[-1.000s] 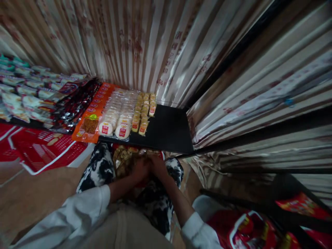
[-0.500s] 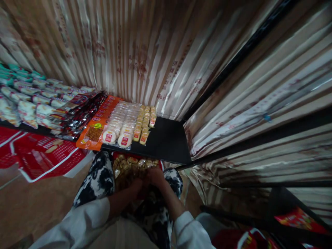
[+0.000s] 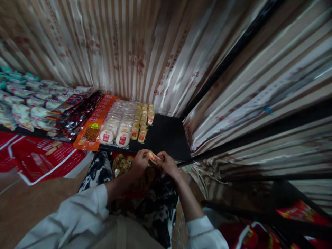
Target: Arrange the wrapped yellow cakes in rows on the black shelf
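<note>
Our L hand (image 3: 140,162) has its grip pinching one end of a small pkt (image 3: 153,157); our R hand (image 3: 167,163) pinches the other end w/ fingertips. Pkt is held btwn the two, tilted, by the front edge of the black shelf (image 3: 168,136). Below our hands, btwn our knees, there's a pile of gold pkts (image 3: 123,164), partly hidden by the L forearm. On the shelf, L of the bare stretch, we've got short rows of yellow pkts (image 3: 141,121), then two rows of round white crackers (image 3: 116,126), an orange bag (image 3: 93,119), dark shiny packs (image 3: 79,112) & white bags (image 3: 38,103) at far L. Red baskets (image 3: 49,157) sit under that end. Striped curtain (image 3: 129,52) hangs behind. Lower R, a red bag (image 3: 301,211), details too dim to tell.
</note>
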Motion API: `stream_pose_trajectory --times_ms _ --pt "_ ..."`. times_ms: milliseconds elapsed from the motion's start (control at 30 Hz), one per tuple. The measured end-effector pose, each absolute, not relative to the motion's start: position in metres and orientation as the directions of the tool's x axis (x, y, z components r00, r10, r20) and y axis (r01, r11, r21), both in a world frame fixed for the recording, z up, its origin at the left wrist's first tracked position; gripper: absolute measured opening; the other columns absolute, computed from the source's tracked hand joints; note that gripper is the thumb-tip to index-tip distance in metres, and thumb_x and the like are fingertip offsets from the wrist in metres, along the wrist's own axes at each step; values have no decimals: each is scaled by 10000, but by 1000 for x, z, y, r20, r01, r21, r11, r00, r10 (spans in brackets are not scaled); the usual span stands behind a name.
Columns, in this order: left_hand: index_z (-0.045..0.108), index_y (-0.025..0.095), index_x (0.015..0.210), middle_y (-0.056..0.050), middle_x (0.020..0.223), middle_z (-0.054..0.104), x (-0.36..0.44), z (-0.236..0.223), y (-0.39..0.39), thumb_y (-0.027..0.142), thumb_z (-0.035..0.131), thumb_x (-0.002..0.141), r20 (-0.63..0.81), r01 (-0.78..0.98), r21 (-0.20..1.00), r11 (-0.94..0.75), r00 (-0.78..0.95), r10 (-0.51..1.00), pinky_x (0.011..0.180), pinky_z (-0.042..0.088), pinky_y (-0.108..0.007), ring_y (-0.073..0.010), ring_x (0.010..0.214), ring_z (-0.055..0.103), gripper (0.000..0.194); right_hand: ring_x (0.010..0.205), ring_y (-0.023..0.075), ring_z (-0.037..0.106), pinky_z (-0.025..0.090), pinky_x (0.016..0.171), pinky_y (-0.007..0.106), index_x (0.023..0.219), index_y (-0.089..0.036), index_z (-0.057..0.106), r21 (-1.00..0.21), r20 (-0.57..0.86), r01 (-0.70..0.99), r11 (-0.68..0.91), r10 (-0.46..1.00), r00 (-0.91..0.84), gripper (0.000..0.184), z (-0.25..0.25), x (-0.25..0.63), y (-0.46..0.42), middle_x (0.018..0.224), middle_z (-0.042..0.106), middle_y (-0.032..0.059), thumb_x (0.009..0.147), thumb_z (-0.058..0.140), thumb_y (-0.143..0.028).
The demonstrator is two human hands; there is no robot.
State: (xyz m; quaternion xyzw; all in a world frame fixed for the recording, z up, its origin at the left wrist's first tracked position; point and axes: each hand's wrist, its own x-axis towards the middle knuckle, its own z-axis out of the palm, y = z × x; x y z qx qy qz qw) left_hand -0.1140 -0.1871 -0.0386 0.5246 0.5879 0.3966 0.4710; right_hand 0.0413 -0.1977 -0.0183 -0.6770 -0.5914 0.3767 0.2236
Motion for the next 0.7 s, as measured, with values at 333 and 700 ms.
stream_pose_trajectory --times_ms 333,700 --pt "614 158 1017 -98 1189 586 -91 6 -153 95 400 796 175 469 846 -254 206 963 1028 394 -308 -172 1131 524 314 638 114 551 456 641 234 958 -164 648 -949 -178 260 -177 984 21 339 -25 48 -164 751 641 0 658 604 -313" --pt "465 99 1310 -137 1423 414 -45 -21 -105 204 380 869 -46 446 894 44 -5 999 1143 253 -367 -214 1342 346 461 696 146 613 509 681 257 950 -192 643 -952 -74 270 -142 966 247 295 -52 38 -68 769 676 7 671 562 -242"
